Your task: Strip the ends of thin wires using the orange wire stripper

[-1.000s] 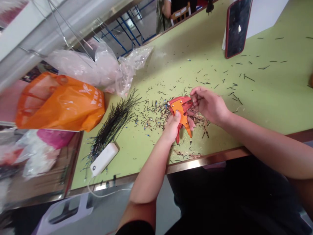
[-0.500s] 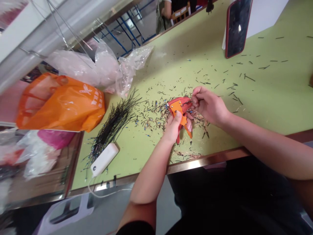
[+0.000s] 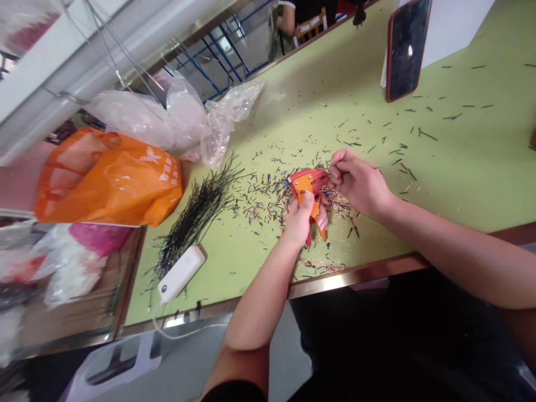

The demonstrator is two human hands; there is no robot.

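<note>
My left hand [image 3: 300,219] is wrapped round the handles of a red and orange hand tool [image 3: 305,183], whose head lies over scattered wire scraps. At the right end of the tool's head, my right hand [image 3: 355,178] has its fingers pinched together; what they hold is too small to make out. Short black cut pieces and copper-coloured bits [image 3: 343,207] lie under and around both hands. Left of the tool is a bundle of long black wires [image 3: 192,215], with a white power bank [image 3: 181,273] against its lower end.
An orange bag [image 3: 113,181] and clear plastic bags [image 3: 180,114] lie at the left. A phone in a red case [image 3: 408,50] stands upright at the back right against a white box [image 3: 452,28]. The metal table edge [image 3: 360,276] runs below my forearms. A person sits beyond the table.
In my left hand, the tool's handles look closer together than before. The view has shifted slightly; my right hand stays pinched by the tool's head.
</note>
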